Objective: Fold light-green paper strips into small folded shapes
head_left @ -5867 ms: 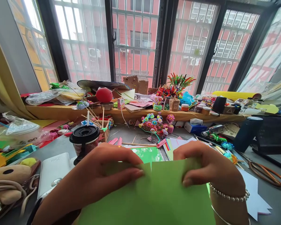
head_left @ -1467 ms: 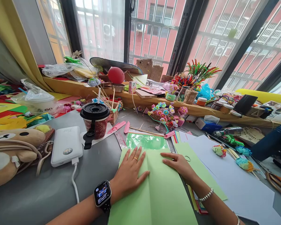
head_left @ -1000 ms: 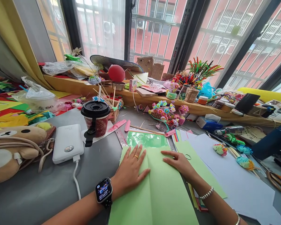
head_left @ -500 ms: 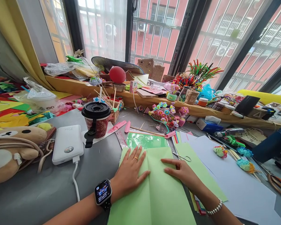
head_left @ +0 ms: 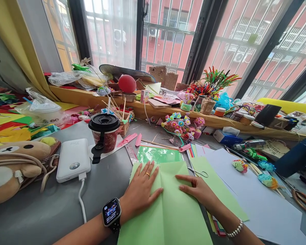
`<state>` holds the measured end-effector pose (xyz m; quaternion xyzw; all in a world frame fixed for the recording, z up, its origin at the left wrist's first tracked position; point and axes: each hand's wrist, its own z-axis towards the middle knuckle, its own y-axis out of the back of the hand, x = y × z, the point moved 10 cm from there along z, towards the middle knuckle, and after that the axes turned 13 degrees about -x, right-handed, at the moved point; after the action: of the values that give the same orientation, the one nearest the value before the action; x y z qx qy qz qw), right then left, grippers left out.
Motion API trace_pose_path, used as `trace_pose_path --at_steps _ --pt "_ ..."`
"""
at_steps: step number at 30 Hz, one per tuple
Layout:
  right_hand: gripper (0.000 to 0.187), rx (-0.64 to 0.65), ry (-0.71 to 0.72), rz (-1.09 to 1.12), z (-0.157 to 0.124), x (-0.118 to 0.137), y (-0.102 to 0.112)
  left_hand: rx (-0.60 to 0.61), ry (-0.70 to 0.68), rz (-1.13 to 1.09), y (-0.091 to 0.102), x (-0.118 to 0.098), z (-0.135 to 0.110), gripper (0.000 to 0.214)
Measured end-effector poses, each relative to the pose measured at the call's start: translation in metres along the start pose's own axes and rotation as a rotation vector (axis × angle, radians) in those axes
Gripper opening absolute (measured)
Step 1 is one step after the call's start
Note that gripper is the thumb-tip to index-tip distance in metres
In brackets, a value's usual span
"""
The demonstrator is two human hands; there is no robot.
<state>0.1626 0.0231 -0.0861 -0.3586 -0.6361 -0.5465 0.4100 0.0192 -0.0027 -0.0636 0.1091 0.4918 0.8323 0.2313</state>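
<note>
A light green sheet of paper with a crease down its middle lies spread in front of me. Flat on its left half rests my left hand, fingers stretched out, a ring on one of them and a smartwatch on the wrist. My right hand touches the right half, index finger and thumb extended and apart, the other fingers curled out of sight; it holds nothing I can see. Small scissors lie just beyond the right hand. A clear sleeve with green paper sits behind the creased sheet.
To the left stand a lidded cup and a white power bank with a cable, beside a plush bear bag. White sheets and another green sheet lie right. Crafted flowers stand behind.
Both hands stay in place on the green sheet. The camera view has shifted slightly, so the whole scene sits marginally lower in the picture.
</note>
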Motion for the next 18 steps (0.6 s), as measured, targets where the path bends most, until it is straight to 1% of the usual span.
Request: trace_pose_path --at_steps 7,12,18 --pt "0.04 0.011 -0.02 0.059 0.0002 -0.0031 -0.0032 0.011 0.01 -0.01 -0.0007 -0.0005 0.0 0.06" --pt "0.041 0.021 -0.073 0.101 -0.0015 -0.0066 -0.0047 0.015 0.019 -0.01 -0.0028 0.0009 -0.0002 0.06" --pt "0.043 0.048 -0.094 0.097 0.0019 -0.0005 -0.0031 0.029 0.016 -0.006 -0.0019 0.0004 -0.002 0.06"
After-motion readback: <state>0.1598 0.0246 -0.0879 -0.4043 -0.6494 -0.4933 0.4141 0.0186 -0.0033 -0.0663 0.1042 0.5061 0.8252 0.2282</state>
